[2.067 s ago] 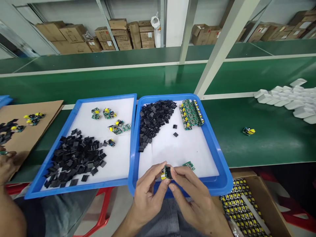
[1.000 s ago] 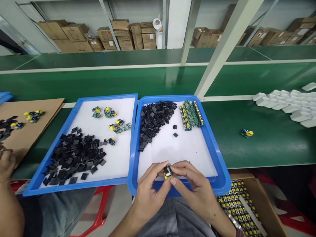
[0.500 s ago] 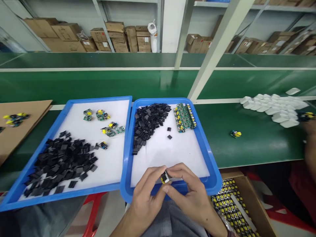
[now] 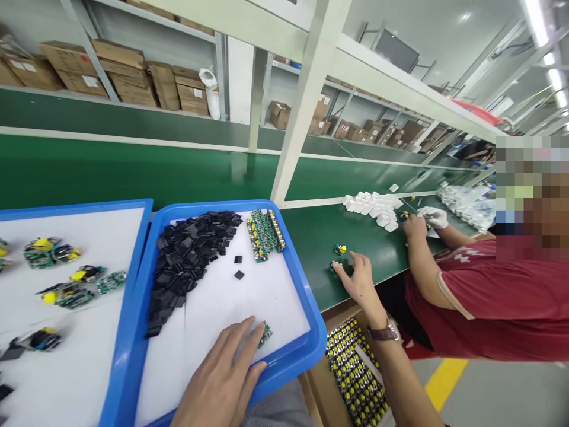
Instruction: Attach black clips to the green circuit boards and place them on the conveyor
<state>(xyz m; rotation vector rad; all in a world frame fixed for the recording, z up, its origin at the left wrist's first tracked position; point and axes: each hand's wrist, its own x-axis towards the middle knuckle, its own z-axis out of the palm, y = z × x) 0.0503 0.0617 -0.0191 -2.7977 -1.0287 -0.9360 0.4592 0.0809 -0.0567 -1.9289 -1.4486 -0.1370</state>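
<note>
My left hand (image 4: 224,370) reaches over the front of the right-hand blue tray (image 4: 317,332), fingers stretched out. Beside its fingertips a small green circuit board (image 4: 265,334) lies on the white liner, partly covered by the fingers; whether they touch it I cannot tell. Out over the green bench, my right hand (image 4: 362,287) has thumb and fingers apart. A small circuit-board assembly (image 4: 333,267) with a yellow part sits at the thumb tip, partly hidden by it. A similar yellow-topped assembly (image 4: 340,249) rests just beyond, apart from the hand.
The tray also holds a heap of black pads (image 4: 191,255) and a row of green boards (image 4: 264,234). Another blue tray (image 4: 120,350) adjoins at left. A carton of assemblies (image 4: 355,370) stands below the bench. A co-worker in red (image 4: 493,302) works at right near white housings (image 4: 373,204).
The view has swung right. My hands have parted from a small assembly they held together; the right went out to the bench, where two assemblies now lie. A board now lies by my left hand.
</note>
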